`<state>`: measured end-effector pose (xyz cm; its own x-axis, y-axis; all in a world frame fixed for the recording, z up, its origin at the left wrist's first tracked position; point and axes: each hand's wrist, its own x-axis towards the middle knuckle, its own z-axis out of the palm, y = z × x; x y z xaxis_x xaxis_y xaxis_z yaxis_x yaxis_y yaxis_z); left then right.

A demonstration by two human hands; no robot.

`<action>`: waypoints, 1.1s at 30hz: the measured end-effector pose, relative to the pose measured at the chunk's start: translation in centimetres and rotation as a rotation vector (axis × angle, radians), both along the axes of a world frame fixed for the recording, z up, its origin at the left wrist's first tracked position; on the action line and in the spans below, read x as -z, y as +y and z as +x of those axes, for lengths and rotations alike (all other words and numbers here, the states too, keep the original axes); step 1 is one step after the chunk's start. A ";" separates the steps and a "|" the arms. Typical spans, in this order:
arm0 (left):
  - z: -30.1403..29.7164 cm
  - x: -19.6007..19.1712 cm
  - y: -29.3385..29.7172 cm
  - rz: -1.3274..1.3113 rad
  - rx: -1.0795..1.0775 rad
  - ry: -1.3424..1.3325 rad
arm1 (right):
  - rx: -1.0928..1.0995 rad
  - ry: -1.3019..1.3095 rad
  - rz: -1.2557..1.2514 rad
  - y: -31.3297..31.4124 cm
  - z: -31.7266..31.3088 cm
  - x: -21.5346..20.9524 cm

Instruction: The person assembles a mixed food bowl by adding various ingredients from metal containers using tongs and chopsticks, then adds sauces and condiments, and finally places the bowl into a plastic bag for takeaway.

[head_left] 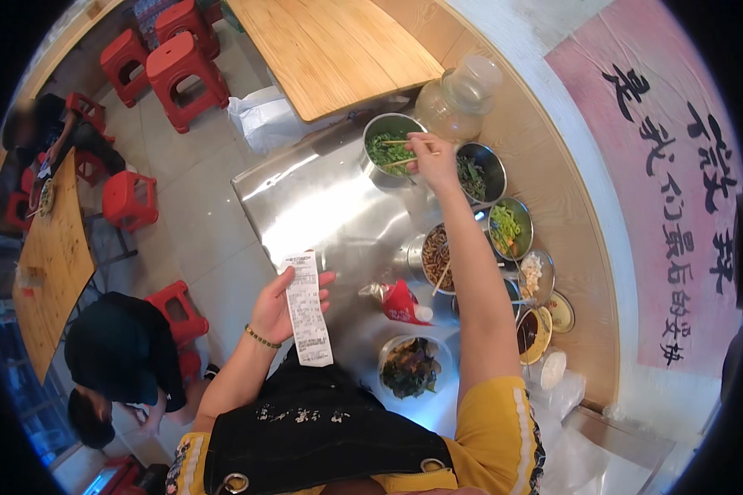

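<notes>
A long white printed paper receipt [309, 318] lies across my left hand [272, 312], held under the thumb with the other fingers stretched behind it. My right hand [437, 165] grips a pair of wooden chopsticks [401, 161], whose tips reach into chopped green herbs [385, 151] inside a round metal pot [366, 172]. Beside that wrist is a metal bowl of dark green leaves [474, 178]. Close to my apron, a clear bowl with dark leafy food [409, 368] stands on the steel counter [305, 194]. A red and white packet [403, 302] lies just beyond it.
Along the right wall stand a glass jar [450, 107], a bowl of cut green vegetables [506, 227], a pot of brown pieces [437, 257], and sauce bowls [537, 330]. A wooden table [338, 49] adjoins the counter. Two people and red stools [186, 78] are at left.
</notes>
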<state>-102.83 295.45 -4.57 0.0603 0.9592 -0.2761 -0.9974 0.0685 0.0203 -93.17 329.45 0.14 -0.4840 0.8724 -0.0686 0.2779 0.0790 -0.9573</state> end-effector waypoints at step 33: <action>-1.4 1.8 2.6 -0.087 0.008 -0.037 | -0.144 -0.181 -0.066 3.1 -0.1 2.2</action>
<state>-104.28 298.03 -6.37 0.0799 0.9312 -0.3556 -0.9968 0.0769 -0.0226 -93.27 332.56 -2.02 -0.5779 0.7859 -0.2198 0.4358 0.0695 -0.8974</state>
